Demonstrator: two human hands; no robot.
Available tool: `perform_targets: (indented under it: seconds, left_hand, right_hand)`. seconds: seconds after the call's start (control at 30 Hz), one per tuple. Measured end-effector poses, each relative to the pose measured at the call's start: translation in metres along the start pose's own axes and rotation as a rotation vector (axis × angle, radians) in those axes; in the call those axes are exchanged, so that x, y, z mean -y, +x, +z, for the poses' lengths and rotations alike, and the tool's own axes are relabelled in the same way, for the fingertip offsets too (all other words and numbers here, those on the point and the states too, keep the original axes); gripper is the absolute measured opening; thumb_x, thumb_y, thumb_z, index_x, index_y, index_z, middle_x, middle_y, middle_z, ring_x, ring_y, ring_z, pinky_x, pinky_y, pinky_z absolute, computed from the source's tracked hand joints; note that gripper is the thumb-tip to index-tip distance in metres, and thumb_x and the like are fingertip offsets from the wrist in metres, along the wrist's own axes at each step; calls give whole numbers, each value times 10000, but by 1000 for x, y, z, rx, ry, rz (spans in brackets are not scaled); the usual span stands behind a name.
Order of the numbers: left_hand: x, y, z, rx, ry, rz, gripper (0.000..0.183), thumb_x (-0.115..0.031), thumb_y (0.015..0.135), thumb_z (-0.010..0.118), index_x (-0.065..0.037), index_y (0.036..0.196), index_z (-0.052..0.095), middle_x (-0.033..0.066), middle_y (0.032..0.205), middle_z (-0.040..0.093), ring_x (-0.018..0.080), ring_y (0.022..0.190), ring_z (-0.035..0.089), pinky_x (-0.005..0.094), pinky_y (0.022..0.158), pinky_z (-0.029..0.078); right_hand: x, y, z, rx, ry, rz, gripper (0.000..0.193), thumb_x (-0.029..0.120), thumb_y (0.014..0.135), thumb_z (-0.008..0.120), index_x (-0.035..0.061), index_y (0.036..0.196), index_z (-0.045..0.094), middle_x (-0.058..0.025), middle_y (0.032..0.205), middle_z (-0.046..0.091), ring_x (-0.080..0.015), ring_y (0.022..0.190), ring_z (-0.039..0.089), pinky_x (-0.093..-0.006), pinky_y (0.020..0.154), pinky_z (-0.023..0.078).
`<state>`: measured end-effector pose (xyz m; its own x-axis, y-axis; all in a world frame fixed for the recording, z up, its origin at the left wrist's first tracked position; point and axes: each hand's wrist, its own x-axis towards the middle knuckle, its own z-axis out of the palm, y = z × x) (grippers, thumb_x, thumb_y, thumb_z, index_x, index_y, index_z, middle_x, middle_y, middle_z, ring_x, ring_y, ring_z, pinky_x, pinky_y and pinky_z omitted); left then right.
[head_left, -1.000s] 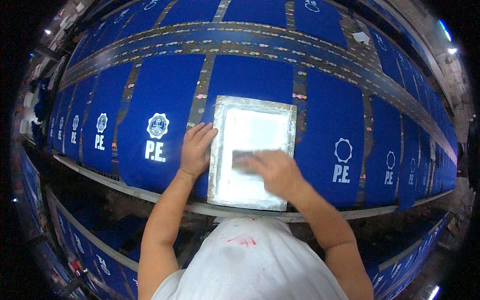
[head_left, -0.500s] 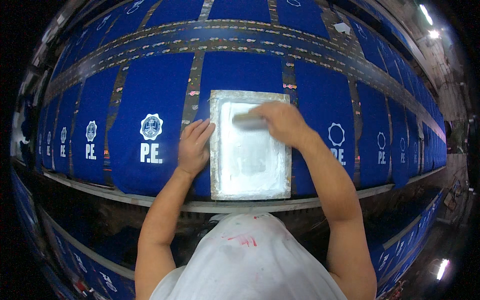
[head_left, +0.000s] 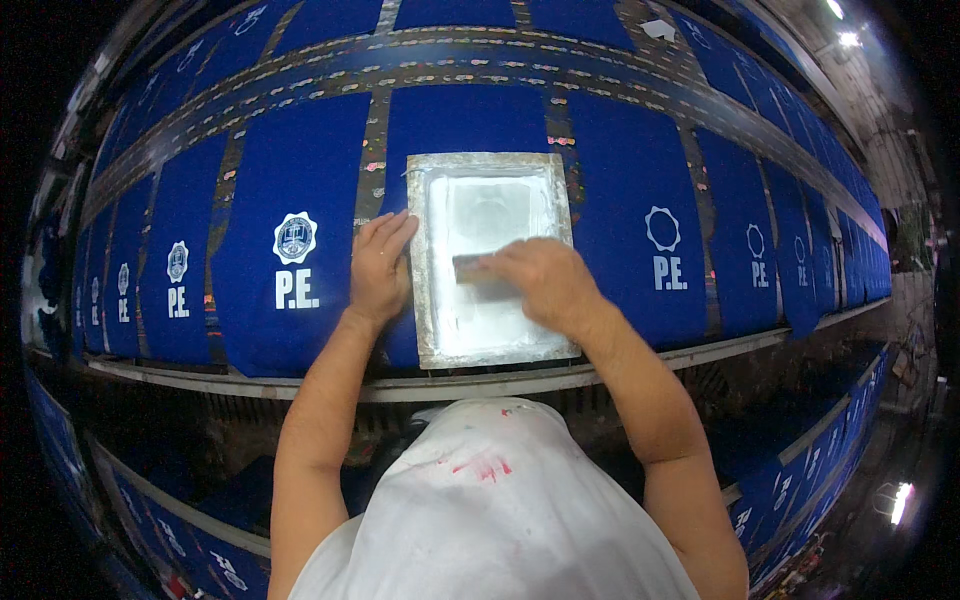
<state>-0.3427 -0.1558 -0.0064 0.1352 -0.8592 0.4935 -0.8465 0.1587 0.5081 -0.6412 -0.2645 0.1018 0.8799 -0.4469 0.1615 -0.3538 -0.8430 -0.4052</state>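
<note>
A screen printing frame (head_left: 420, 335) with a pale, ink-smeared mesh lies flat on a blue fabric panel (head_left: 468, 118) in front of me. My left hand (head_left: 380, 268) is at its left edge, fingers bent together against the frame and steadying it. My right hand (head_left: 545, 280) grips a squeegee (head_left: 472, 268) across the middle of the mesh. Most of the squeegee's right part is hidden under my fingers. White ink (head_left: 480, 335) coats the mesh nearest me. Through the upper mesh a faint round design shows.
Left of the frame, a blue panel (head_left: 260, 170) bears a full white crest and lettering; the panel on the right (head_left: 625, 150) has only a crest outline with lettering. More panels line the long table, bounded by its pale front rail (head_left: 250, 388). A white scrap (head_left: 657, 30) lies far back.
My right hand has drawn the squeegee toward me, from the upper mesh to its middle. My left hand stays at the frame's left edge. The whole view has shifted slightly.
</note>
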Motion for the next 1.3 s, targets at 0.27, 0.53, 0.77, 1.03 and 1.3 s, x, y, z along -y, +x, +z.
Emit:
perform_targets:
  seconds: [0.27,0.53,0.77,1.03,1.3]
  left_hand:
    - [-37,-22,6,-55,-399,-484,391,-45,1052,688,20,1418,812,229,1518,767,380,1426,684,465,1258,507]
    - [-70,-44,14,-21,-340,-573,696,-5,918,792,41,1603,678,240,1643,683,328,1532,641,421,1338,445]
    - [-78,-44,14,-72,-344,-489,476,28,871,771,-36,1337,850,290,1690,644,351,1447,645,438,1259,488]
    - [-99,-46,-3,-240,-332,-208,329,109,849,760,-42,1126,853,299,1704,633,379,1412,641,473,1173,524]
    - [-112,-33,-3,-270,-408,-330,340,106,862,750,-21,1163,843,255,1679,677,354,1441,669,458,1225,502]
  right_hand:
    - [61,-73,15,-141,27,-32,297,115,994,699,94,1263,823,-137,1159,818,-346,1058,798,-483,940,625]
    - [74,-103,10,-6,180,83,468,123,890,869,60,1350,807,-179,1376,775,-382,1325,711,-508,1113,565]
    - [37,-124,9,-394,212,343,574,89,969,851,10,1521,713,-243,1560,698,-448,1457,644,-535,1259,487]
    - [-8,-142,47,-447,865,810,662,83,1089,791,-53,1691,552,-239,1563,723,-307,1369,739,-426,1167,586]
    - [-20,-149,40,-418,1137,679,736,125,1099,812,-65,1736,497,-208,1581,724,-228,1364,725,-388,1173,574]
